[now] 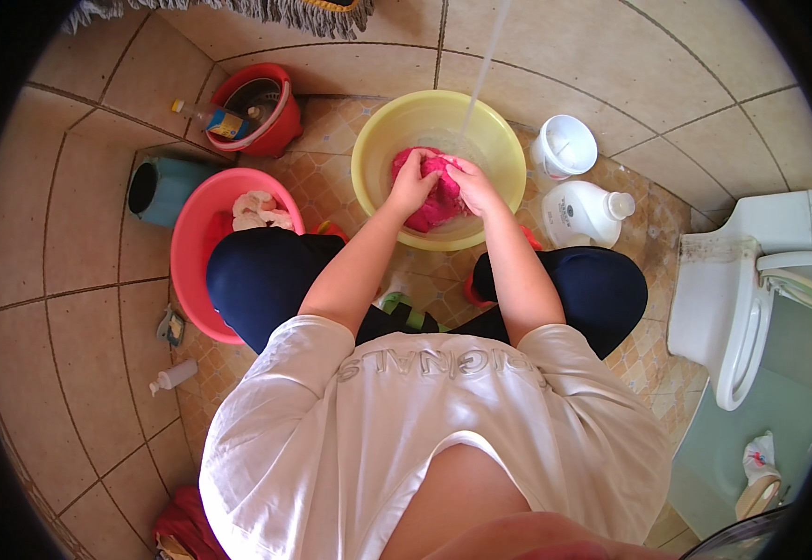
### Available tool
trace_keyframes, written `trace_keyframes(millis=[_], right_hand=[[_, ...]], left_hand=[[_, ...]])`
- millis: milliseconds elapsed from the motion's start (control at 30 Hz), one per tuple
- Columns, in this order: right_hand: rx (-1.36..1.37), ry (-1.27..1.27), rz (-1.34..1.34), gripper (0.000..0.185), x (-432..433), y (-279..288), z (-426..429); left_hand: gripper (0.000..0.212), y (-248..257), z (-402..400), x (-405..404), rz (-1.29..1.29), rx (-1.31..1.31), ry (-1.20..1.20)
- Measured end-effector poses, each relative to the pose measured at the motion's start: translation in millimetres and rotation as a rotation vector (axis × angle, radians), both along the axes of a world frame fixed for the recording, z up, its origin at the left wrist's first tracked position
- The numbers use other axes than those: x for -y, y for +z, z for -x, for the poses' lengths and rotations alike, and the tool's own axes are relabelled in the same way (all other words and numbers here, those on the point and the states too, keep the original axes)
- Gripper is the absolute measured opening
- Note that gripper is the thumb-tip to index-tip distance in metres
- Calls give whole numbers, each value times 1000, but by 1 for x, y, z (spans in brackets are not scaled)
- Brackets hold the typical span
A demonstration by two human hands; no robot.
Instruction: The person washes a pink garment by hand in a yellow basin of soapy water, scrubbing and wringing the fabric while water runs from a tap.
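A yellow plastic basin point(371, 168) stands on the tiled floor in front of me, with water in it. A thin stream of water point(481, 75) falls into it from above. Inside the basin lies a wet, bunched magenta cloth point(428, 210). My left hand point(414, 183) and my right hand are both on the cloth. Correctly by side, the hand at the picture's left is my left one, its fingers curled into the cloth's upper part. My right hand point(474, 185) grips the cloth's right side, its fingertips close to those of my left hand.
A pink basin point(185, 259) with clothes stands at the left, below a red bucket point(290, 115) holding a bottle. A white tub point(565, 145) and a white detergent jug point(581, 213) stand right of the yellow basin. A white toilet point(714, 301) is farther right.
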State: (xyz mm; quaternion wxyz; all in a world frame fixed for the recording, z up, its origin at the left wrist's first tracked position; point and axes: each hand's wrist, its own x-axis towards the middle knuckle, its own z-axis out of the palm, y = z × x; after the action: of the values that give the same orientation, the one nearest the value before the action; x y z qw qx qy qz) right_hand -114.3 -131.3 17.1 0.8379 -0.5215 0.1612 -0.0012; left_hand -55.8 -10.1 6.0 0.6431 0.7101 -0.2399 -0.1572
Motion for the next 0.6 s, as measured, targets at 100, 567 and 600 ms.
trace_keyframes(millis=[100,567,600], right_hand=[[30,34,15,26,0,-3,-1],[-63,-13,91,34,-17,-20,-6],[-22,0,137,31,-16,-21,-4]], left_hand=[[24,-2,-1,-1,-15,-10,44],[14,-1,0,-1,-164,106,287],[14,3,0,1,-163,104,281]])
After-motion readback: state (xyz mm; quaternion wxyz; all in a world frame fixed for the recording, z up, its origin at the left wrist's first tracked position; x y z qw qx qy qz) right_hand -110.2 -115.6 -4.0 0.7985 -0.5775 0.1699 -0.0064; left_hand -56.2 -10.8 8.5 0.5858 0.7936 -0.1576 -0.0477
